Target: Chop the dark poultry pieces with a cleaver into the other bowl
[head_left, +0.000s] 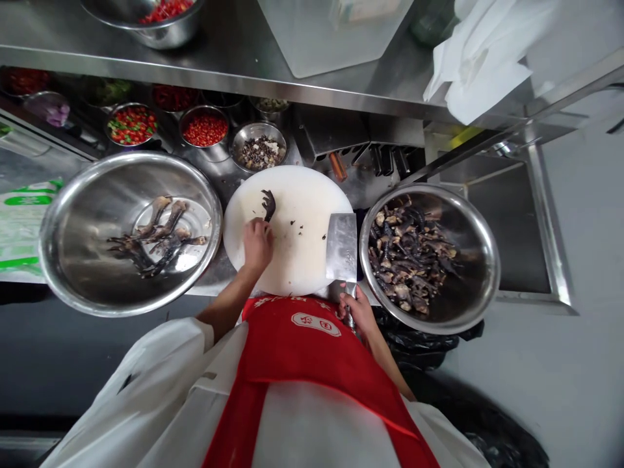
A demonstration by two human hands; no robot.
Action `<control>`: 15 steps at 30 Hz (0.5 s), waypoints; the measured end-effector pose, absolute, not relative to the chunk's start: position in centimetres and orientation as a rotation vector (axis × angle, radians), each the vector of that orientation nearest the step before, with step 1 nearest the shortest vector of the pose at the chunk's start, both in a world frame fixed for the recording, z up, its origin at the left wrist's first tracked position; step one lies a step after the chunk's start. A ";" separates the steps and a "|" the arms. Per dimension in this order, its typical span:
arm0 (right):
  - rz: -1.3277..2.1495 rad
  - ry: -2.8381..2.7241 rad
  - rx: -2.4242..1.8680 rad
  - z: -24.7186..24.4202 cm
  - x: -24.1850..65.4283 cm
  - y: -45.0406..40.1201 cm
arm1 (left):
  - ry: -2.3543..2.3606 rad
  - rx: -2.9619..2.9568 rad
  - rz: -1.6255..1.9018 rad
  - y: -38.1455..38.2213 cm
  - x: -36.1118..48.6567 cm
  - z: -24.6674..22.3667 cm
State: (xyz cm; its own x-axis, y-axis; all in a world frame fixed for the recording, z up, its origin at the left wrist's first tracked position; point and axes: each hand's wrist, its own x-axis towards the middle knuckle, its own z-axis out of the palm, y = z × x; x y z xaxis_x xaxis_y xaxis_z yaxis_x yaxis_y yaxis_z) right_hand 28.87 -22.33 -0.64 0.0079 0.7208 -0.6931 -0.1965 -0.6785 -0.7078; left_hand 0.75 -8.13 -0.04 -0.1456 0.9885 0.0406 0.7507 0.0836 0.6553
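On the left part of the round white cutting board lies a dark chicken foot, its claws pointing away from me. My left hand is closed around its near end. My right hand grips the handle of a cleaver at the board's right edge, with the broad blade over the board and pointing away. Small dark scraps lie on the middle of the board. A few dark feet rest in the steel bowl at the left. Many dark pieces fill part of the bowl at the right.
Behind the board stand small steel containers of chopped red peppers and a bowl of dark bits. Knives hang in a rack. A steel shelf runs across above. A sink is at the right.
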 end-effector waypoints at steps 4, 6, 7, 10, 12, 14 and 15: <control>1.822 -0.599 -1.609 -1.1 28.9 -21.3 | 1.686 1.833 0.733 -8.1 6.1 -1.2; 1.851 -0.665 -1.610 -1.2 28.0 -20.6 | 1.754 1.746 0.702 -7.8 8.6 -2.5; 1.868 -0.697 -1.603 -1.1 27.3 -20.2 | 1.782 1.695 0.702 -7.6 9.6 -3.0; 1.907 -0.791 -1.587 -0.8 24.7 -18.9 | 1.778 1.564 0.779 -7.2 11.9 -3.9; 1.883 -0.888 -1.601 -0.1 23.1 -17.5 | 1.749 1.492 0.845 -6.7 12.5 -3.5; 1.824 -1.021 -1.636 1.2 21.9 -15.4 | 1.726 1.439 0.898 -5.4 12.4 -2.3; 1.792 -1.100 -1.652 2.0 21.4 -14.0 | 1.717 1.423 0.928 -4.2 12.0 -1.5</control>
State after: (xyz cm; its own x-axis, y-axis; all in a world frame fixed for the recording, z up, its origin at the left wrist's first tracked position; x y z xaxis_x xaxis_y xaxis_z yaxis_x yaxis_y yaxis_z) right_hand 21.44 -14.03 2.01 -0.1701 0.7832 -0.5981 0.1791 -0.5722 -0.8003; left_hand 11.98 -4.20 -1.54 -0.1408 0.9871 -0.0764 0.4771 0.1353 0.8684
